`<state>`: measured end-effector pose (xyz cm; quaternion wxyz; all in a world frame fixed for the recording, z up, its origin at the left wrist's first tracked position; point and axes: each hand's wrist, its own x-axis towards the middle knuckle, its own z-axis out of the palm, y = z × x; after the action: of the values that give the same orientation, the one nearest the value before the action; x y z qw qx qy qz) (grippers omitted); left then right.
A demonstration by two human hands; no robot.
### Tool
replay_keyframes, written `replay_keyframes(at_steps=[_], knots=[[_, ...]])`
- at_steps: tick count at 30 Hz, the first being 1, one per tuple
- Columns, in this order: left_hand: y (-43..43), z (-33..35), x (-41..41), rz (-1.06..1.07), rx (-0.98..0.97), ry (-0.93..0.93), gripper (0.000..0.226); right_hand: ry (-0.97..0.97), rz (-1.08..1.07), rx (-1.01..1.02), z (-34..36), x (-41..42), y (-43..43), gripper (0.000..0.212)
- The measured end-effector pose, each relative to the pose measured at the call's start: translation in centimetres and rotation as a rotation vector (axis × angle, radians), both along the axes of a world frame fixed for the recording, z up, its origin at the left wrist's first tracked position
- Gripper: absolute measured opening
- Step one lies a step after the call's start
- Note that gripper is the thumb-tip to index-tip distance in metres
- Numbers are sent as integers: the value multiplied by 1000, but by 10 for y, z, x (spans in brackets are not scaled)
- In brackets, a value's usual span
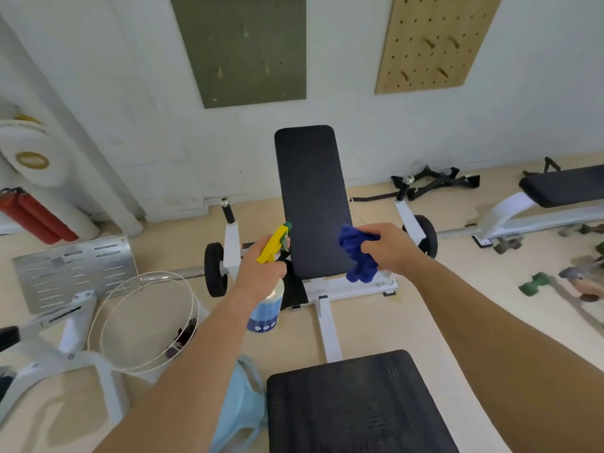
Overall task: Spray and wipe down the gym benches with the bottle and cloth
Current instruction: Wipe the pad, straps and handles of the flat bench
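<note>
Seat pad (356,403): black, nearest; its near end is cut off by the bottom edge.
Pale blue object (242,403): on the floor at the seat pad's left edge, partly hidden by the left forearm; hard to identify.
Frame (328,328): white bar running from the seat pad up to the back pad.
Wire hoops (143,322): white rings on the floor to the left; the dark contents are blurred.
Left hand (261,266): fingers curled round the neck of the spray bottle (266,308), covering it. Whether a finger is on the trigger cannot be told.
Spray bottle: blue-labelled body hangs below the fist, just off the back pad's lower left corner; the yellow head points at the pad.
Right hand (389,250): clutches the bunched blue cloth (356,256), fingertips buried in it.
Cloth: at the back pad's right edge near its lower corner; whether it touches cannot be told.
Back pad (313,204): black, inclined toward the wall.
Second bench (562,188): far right, cut off by the frame edge.
Pegboard (434,40): wooden, on the wall, its top cut off.
</note>
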<state>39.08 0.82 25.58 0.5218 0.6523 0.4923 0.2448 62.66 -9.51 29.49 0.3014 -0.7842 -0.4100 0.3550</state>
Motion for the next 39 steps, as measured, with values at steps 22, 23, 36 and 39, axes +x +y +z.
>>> replay_keyframes(at_steps=[22,23,36,39], knots=[[83,37,179,137,38,-140,48,-155,-210,135,17,209,63,47],[95,34,187,133,32,-148,49,-178,-222,136,16,212,77,50],[407,-66,272,90,-88,-51,50,-134,-232,37,-60,272,404,38],[450,-81,282,93,-101,-11,48,-147,-240,47,-75,280,446,42]])
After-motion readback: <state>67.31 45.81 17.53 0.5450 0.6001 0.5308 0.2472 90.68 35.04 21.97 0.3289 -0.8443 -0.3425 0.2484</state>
